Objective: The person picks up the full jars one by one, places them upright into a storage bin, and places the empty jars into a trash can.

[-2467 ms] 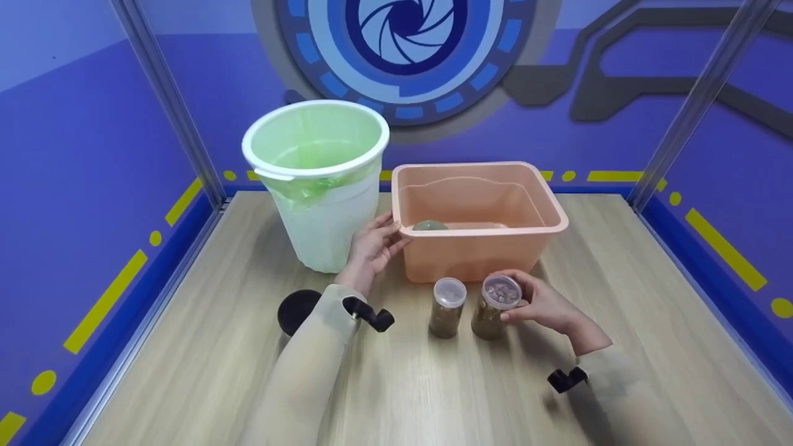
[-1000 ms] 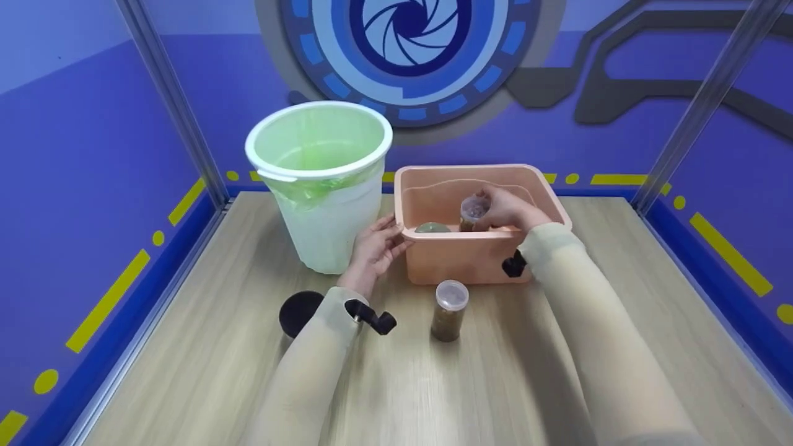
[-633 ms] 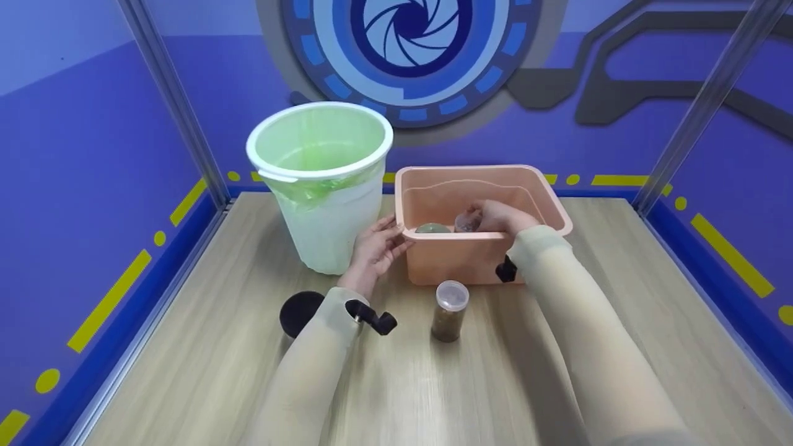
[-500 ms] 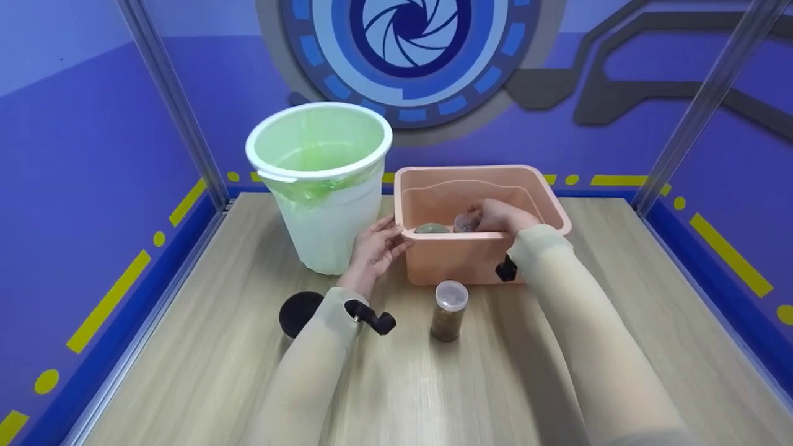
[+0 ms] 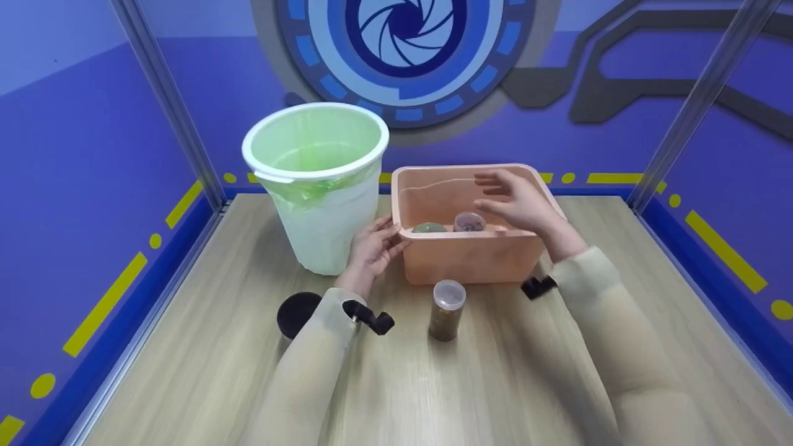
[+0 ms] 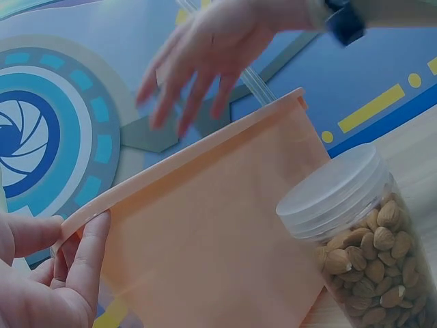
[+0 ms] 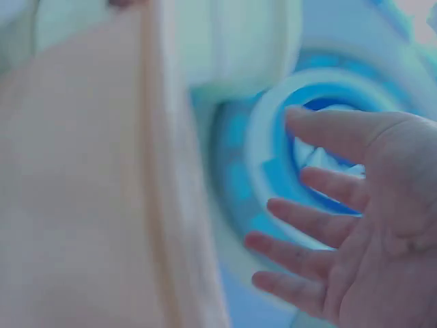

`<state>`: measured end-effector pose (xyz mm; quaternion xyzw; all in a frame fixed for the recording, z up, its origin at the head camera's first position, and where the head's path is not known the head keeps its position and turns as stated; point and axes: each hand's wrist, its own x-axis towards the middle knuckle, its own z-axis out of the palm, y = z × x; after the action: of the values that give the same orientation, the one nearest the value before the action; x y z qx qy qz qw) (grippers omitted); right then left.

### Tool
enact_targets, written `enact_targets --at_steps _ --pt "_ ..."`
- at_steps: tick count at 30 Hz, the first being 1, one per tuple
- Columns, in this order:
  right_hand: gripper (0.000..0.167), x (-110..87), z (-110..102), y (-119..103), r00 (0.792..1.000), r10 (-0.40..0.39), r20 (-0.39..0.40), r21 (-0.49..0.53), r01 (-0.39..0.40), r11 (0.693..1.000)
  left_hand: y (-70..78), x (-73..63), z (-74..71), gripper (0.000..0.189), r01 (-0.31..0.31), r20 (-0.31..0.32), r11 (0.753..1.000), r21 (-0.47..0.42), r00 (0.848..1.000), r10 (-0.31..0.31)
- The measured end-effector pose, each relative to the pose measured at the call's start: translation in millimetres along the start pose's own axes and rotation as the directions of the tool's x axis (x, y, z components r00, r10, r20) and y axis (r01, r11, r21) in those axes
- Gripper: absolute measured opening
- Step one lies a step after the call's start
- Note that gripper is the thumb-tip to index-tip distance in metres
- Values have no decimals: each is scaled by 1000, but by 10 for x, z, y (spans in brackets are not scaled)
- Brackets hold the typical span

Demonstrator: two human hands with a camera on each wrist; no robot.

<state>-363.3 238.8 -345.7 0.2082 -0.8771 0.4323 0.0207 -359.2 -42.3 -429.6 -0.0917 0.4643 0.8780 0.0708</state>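
Observation:
My left hand [image 5: 372, 251] holds the left front corner of the peach plastic bin [image 5: 474, 257], thumb over the rim and fingers below it, as the left wrist view shows. Above the bin's right side hovers my right hand [image 5: 520, 204], with nothing in it and its fingers spread. Inside the bin a clear-lidded jar [image 5: 469, 222] stands beside a greenish rounded thing [image 5: 429, 228]; the front wall hides their lower parts. On the table in front of the bin is another lidded jar [image 5: 446, 313]; the left wrist view shows almonds [image 6: 379, 263] in it.
A white bucket [image 5: 331, 229] with a green liner stands left of the bin. A black round thing [image 5: 298, 314] lies partly behind my left sleeve. Blue printed walls and metal posts bound the wooden table [image 5: 204, 347].
My right hand carried a jar from the table into the bin, let it go, and rose back out to the right. The left hand has stayed at the bin's corner.

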Motion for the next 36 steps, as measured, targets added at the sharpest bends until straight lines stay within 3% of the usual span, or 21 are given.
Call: enact_targets --at_steps 3,5,8,10,12,15,18,24,29,36 --pt "51 -270 55 -5 991 -117 -66 192 128 973 8 -9 -12 50 6 -7 1000 -9 1000 -6" --pt "49 -445 129 55 981 -187 -61 337 196 921 12 -7 -11 50 6 -6 1000 -10 1000 -6" --pt "52 -670 285 220 957 -289 4 496 249 832 20 -1 -5 50 6 2 1000 -9 1000 -6" --pt "58 -782 415 343 945 -320 73 544 231 806 22 3 -3 50 7 0 1000 -7 1000 -7" --pt "68 -859 566 454 943 -305 134 540 188 820 23 3 -5 50 8 -3 1000 -6 1000 -8" --pt "83 -919 805 579 958 -207 199 475 91 875 22 -2 -9 49 10 -9 1000 -6 1000 -10" --pt "91 -928 1027 670 965 -130 230 420 22 907 17 -4 -8 49 4 -3 1000 -8 1000 -4" --pt "84 -911 1326 758 974 -86 208 330 13 944 -8 5 -6 49 0 6 1000 -20 1000 0" --pt "65 -893 1399 774 984 -80 158 325 25 945 -7 8 0 48 -2 4 1000 -26 1000 2" --pt "61 -909 1215 658 982 -83 167 320 26 947 -6 1 -7 48 -1 1 1000 -23 1000 1"
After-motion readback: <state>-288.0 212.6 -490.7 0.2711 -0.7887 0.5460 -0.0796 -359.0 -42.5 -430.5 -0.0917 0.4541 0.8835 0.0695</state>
